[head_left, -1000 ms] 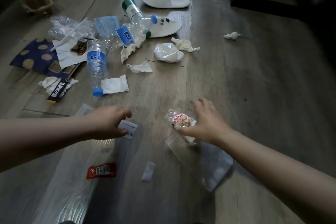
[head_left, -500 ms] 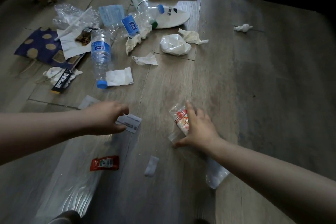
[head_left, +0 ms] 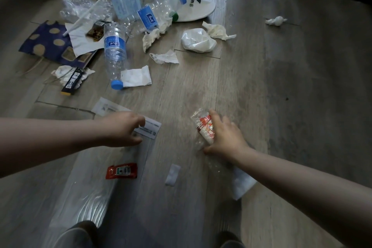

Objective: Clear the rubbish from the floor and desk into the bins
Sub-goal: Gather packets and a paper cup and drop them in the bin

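Nothing here can be read. White characters run along the black box [head_left: 72, 82], and print marks the blue bottle label [head_left: 114, 43] and paper slip [head_left: 150, 130], all blurred.

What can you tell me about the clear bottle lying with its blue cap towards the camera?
The bottle is clear, ribbed thin plastic, looks empty, and lies on its side on the wooden floor. A blue label with white print wraps it nearer the base; its blue cap is on, pointing toward the camera. A creased white paper packet touches it beside the cap.
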Demonstrator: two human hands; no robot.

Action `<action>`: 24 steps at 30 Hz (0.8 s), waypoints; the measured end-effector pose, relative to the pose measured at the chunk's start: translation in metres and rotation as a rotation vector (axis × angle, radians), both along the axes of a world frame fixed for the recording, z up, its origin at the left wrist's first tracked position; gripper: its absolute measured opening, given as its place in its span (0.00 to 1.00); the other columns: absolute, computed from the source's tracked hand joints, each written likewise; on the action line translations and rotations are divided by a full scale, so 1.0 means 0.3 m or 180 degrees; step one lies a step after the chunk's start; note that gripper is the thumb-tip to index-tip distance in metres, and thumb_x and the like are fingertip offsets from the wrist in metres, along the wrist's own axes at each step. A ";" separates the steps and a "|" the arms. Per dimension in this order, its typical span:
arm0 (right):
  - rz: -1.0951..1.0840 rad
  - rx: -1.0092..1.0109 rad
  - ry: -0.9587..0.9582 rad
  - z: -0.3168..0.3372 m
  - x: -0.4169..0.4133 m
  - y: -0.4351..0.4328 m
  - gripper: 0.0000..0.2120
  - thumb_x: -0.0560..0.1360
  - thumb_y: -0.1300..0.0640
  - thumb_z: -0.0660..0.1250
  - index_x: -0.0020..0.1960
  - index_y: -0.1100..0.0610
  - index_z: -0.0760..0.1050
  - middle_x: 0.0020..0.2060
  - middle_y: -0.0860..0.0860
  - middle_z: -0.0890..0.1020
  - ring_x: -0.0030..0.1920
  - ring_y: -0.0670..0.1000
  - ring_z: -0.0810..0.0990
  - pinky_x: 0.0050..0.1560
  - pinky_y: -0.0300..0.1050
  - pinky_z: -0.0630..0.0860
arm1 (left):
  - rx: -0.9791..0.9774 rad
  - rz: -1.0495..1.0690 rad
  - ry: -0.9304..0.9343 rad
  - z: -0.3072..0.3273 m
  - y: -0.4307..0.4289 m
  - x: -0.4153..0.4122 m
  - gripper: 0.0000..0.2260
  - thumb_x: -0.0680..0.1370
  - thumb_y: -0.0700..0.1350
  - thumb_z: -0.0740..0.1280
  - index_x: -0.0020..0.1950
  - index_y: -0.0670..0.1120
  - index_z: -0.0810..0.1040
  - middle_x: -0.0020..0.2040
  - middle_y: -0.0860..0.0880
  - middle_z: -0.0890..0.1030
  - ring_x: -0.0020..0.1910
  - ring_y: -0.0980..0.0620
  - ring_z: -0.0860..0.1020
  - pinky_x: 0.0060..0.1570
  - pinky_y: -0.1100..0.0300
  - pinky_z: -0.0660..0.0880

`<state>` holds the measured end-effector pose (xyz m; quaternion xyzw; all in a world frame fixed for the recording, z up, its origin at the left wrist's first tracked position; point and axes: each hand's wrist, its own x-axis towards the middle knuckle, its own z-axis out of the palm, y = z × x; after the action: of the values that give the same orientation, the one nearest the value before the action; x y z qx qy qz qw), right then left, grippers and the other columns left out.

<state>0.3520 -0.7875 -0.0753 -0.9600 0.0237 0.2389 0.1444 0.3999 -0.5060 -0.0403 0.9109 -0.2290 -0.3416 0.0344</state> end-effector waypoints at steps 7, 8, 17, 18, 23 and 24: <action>-0.0037 0.0179 -0.0102 -0.002 0.015 -0.034 0.45 0.62 0.46 0.76 0.73 0.50 0.57 0.62 0.55 0.73 0.59 0.58 0.74 0.56 0.49 0.74 | -0.0299 0.0048 0.0069 -0.023 -0.014 -0.076 0.17 0.75 0.53 0.69 0.62 0.51 0.73 0.57 0.53 0.75 0.51 0.57 0.74 0.49 0.64 0.75; -0.0084 0.0237 -0.0107 0.001 0.018 -0.042 0.44 0.61 0.45 0.76 0.72 0.50 0.59 0.61 0.55 0.74 0.58 0.57 0.75 0.54 0.49 0.74 | -0.0340 0.0012 0.0073 -0.028 -0.029 -0.087 0.18 0.75 0.54 0.69 0.62 0.51 0.73 0.57 0.53 0.75 0.51 0.57 0.74 0.50 0.63 0.75; -0.0373 0.0593 -0.0331 0.026 0.028 -0.089 0.39 0.56 0.48 0.77 0.64 0.48 0.65 0.52 0.51 0.75 0.47 0.54 0.77 0.45 0.51 0.78 | -0.0705 -0.0648 -0.0127 -0.103 -0.215 -0.166 0.26 0.71 0.57 0.71 0.65 0.50 0.70 0.60 0.51 0.71 0.57 0.52 0.71 0.56 0.56 0.73; -0.0364 0.0576 -0.0327 0.026 0.024 -0.094 0.40 0.56 0.47 0.78 0.64 0.48 0.65 0.52 0.51 0.75 0.47 0.53 0.77 0.44 0.51 0.78 | -0.0754 -0.0710 -0.0166 -0.112 -0.228 -0.174 0.25 0.71 0.57 0.71 0.65 0.51 0.71 0.59 0.52 0.71 0.56 0.51 0.71 0.55 0.55 0.73; -0.0441 0.0610 -0.0279 0.025 0.004 -0.105 0.42 0.55 0.45 0.80 0.64 0.48 0.65 0.52 0.51 0.76 0.48 0.53 0.77 0.44 0.50 0.77 | -0.0747 -0.0927 -0.0224 -0.131 -0.246 -0.199 0.15 0.75 0.52 0.68 0.61 0.51 0.73 0.56 0.52 0.71 0.53 0.52 0.69 0.53 0.57 0.72; -0.0433 0.0607 -0.0269 0.024 0.001 -0.104 0.43 0.55 0.44 0.80 0.65 0.48 0.65 0.52 0.51 0.76 0.48 0.53 0.77 0.45 0.51 0.78 | -0.0728 -0.0964 -0.0254 -0.132 -0.246 -0.198 0.14 0.76 0.52 0.66 0.60 0.51 0.74 0.56 0.51 0.71 0.53 0.52 0.69 0.53 0.57 0.71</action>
<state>0.3524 -0.8188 -0.0681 -0.9473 0.0598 0.1890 0.2518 0.3406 -0.5797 -0.0800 0.8690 -0.4020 -0.2782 0.0766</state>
